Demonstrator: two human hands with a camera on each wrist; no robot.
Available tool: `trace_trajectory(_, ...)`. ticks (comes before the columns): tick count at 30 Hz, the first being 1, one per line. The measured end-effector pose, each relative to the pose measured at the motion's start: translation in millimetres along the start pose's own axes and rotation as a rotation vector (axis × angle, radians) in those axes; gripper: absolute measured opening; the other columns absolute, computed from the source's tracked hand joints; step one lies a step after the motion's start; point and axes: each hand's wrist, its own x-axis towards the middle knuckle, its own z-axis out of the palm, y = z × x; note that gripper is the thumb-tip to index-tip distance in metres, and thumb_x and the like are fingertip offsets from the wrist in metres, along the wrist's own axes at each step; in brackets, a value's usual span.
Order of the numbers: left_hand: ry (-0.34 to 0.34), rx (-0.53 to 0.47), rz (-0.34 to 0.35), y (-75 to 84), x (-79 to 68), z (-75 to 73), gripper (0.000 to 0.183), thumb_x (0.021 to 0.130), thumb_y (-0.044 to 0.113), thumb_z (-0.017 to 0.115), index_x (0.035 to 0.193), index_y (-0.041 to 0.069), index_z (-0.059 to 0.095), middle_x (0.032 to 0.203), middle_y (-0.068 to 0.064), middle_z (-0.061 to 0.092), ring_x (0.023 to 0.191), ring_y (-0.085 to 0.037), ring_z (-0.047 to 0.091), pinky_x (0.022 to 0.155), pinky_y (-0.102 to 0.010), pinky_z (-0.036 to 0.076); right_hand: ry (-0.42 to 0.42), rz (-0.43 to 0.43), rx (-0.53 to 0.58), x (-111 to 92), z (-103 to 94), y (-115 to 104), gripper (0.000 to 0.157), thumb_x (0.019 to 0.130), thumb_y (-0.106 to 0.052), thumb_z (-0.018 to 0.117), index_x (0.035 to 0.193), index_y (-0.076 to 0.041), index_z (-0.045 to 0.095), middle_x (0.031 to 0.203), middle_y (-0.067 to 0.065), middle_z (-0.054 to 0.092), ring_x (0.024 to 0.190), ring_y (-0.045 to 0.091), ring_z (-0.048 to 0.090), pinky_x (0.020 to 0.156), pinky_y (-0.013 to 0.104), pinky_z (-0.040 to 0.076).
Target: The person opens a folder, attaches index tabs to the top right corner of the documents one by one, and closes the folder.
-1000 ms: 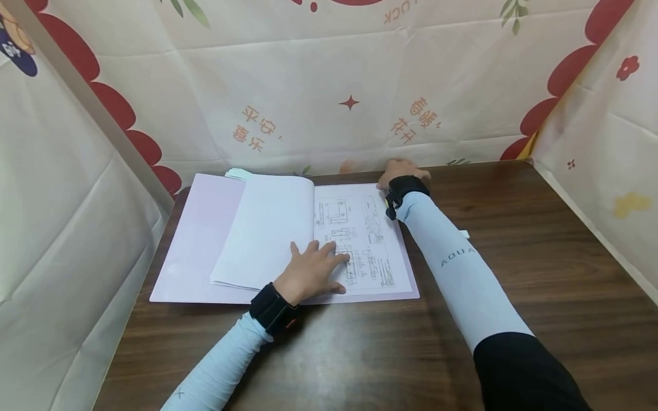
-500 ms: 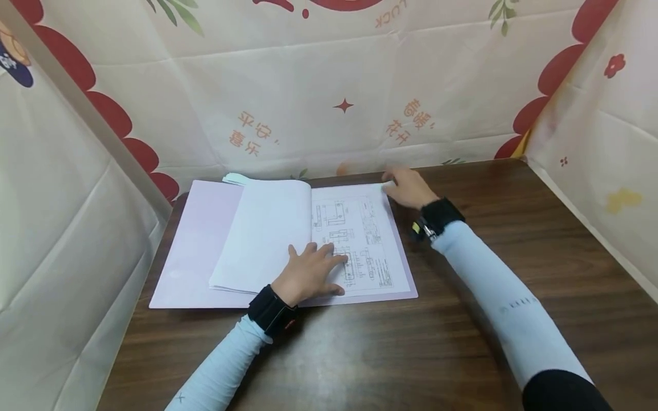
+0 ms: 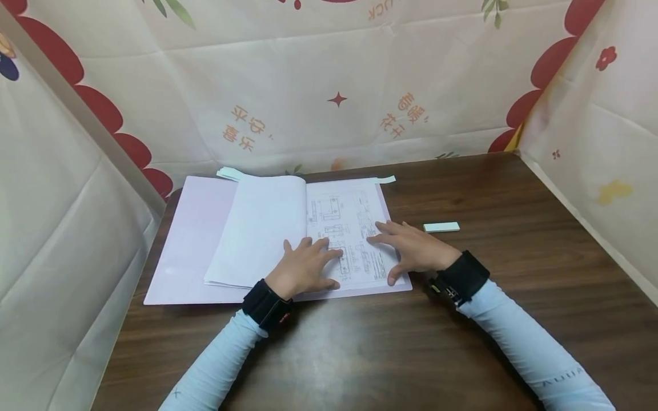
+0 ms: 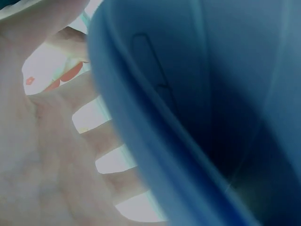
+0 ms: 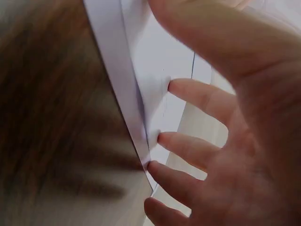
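Observation:
A lilac folder (image 3: 180,251) lies open on the table, with a turned white sheet (image 3: 267,222) on its left and a page of line drawings (image 3: 354,211) on its right. My left hand (image 3: 305,268) rests spread over the lower part of the drawing page, near the fold. On that page's lower right edge, the fingertips of my right hand (image 3: 413,248) touch the paper, fingers apart, as the right wrist view also shows. A pale tab (image 3: 386,180) sticks out past the page's top right corner. In the left wrist view a large blurred blue shape (image 4: 188,117) hides the left fingertips.
A small pale green-white strip (image 3: 441,227) lies on the dark wooden table (image 3: 514,240), beyond the right hand. More pale tabs (image 3: 231,173) poke out behind the turned sheet. Printed cloth (image 3: 288,74) hangs along the back and both sides.
My right hand has come away from the page's top right corner and down to its lower right edge, exposing the tab there. The left hand stays on the page.

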Motion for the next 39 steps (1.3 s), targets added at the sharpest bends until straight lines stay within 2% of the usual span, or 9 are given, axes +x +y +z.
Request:
trace_trajectory(9, -0.034, -0.063, -0.002, -12.5, 0.1, -2.0, 0.056, 0.101, 0.056, 0.055, 0.153, 0.034, 0.051, 0.166, -0.005, 0.04, 0.154, -0.039, 0.034, 0.116, -0.078, 0.019, 0.045, -0.011, -0.011, 11, 5.2, 2, 0.081, 0.075, -0.053, 0.086, 0.144, -0.017, 0.062, 0.163, 0.021, 0.04, 0.153, 0.045, 0.032, 0.121, 0.07, 0.022)
trace_trajectory(13, 0.022, -0.135, -0.038, -23.2, -13.4, -7.2, 0.051, 0.106, 0.051, 0.048, 0.15, 0.026, 0.054, 0.165, -0.008, 0.042, 0.156, -0.036, 0.031, 0.119, -0.074, 0.021, 0.004, 0.004, -0.016, 8, 5.3, 0, 0.096, 0.069, -0.057, 0.09, 0.148, -0.016, 0.057, 0.167, 0.021, 0.033, 0.156, 0.045, 0.026, 0.122, 0.07, 0.018)
trace_trajectory(16, 0.134, -0.115, -0.081, -45.7, -34.5, -15.2, 0.056, 0.105, 0.05, 0.052, 0.151, 0.02, 0.053, 0.163, -0.014, 0.042, 0.154, -0.039, 0.034, 0.116, -0.072, 0.029, -0.014, 0.018, -0.015, 5, 3.3, 0, 0.1, 0.066, -0.056, 0.092, 0.15, -0.016, 0.055, 0.168, 0.02, 0.029, 0.157, 0.045, 0.022, 0.122, 0.071, 0.015)
trace_trajectory(19, 0.3, -0.069, -0.18, -87.5, -65.6, -22.4, 0.061, 0.103, 0.046, 0.058, 0.152, 0.01, 0.05, 0.158, -0.024, 0.043, 0.145, -0.047, 0.04, 0.108, -0.072, 0.038, -0.006, 0.028, -0.014, 4, 2.1, -1, 0.099, 0.067, -0.054, 0.093, 0.15, -0.015, 0.055, 0.168, 0.02, 0.029, 0.157, 0.046, 0.021, 0.123, 0.07, 0.014)
trace_trajectory(22, 0.413, -0.088, -0.362, -134.8, -102.6, -24.3, 0.066, 0.102, 0.04, 0.061, 0.154, 0.002, 0.042, 0.155, -0.035, 0.038, 0.137, -0.056, 0.039, 0.102, -0.075, 0.039, 0.001, 0.036, -0.005, 2, 2.9, -3, 0.099, 0.066, -0.052, 0.093, 0.15, -0.015, 0.055, 0.168, 0.021, 0.03, 0.157, 0.046, 0.022, 0.123, 0.071, 0.013)
trace_trajectory(26, 0.376, -0.274, -0.606, -178.4, -148.4, -16.8, 0.084, 0.104, 0.051, 0.053, 0.16, -0.003, 0.022, 0.153, -0.043, 0.032, 0.132, -0.063, 0.039, 0.099, -0.079, 0.038, -0.002, 0.033, 0.005, 0, 7.0, -6, 0.099, 0.065, -0.051, 0.093, 0.149, -0.013, 0.056, 0.167, 0.022, 0.032, 0.156, 0.047, 0.025, 0.122, 0.072, 0.013)
trace_trajectory(28, 0.345, -0.374, -0.665, -189.3, -163.0, -11.6, 0.093, 0.104, 0.058, 0.047, 0.161, -0.006, 0.013, 0.148, -0.045, 0.037, 0.128, -0.063, 0.044, 0.095, -0.078, 0.042, -0.01, 0.036, 0.007, 0, 9.7, -8, 0.098, 0.066, -0.051, 0.093, 0.149, -0.014, 0.056, 0.167, 0.022, 0.032, 0.156, 0.047, 0.025, 0.122, 0.072, 0.013)
trace_trajectory(33, 0.43, -0.454, -0.621, -185.8, -169.4, -19.2, 0.09, 0.104, 0.056, 0.049, 0.159, -0.008, 0.017, 0.137, -0.044, 0.049, 0.116, -0.059, 0.055, 0.086, -0.071, 0.05, -0.013, 0.043, 0.001, 1, 10.8, -9, 0.098, 0.067, -0.049, 0.093, 0.15, -0.014, 0.055, 0.168, 0.021, 0.031, 0.156, 0.046, 0.024, 0.123, 0.071, 0.014)
trace_trajectory(39, 0.681, -0.466, -0.452, -139.2, -160.6, -67.0, 0.08, 0.102, 0.042, 0.062, 0.162, 0.004, 0.024, 0.142, -0.04, 0.05, 0.12, -0.058, 0.054, 0.088, -0.072, 0.047, -0.004, 0.022, 0.017, 1, 10.5, -4, 0.098, 0.069, -0.05, 0.093, 0.151, -0.013, 0.054, 0.168, 0.022, 0.029, 0.157, 0.046, 0.022, 0.123, 0.07, 0.014)
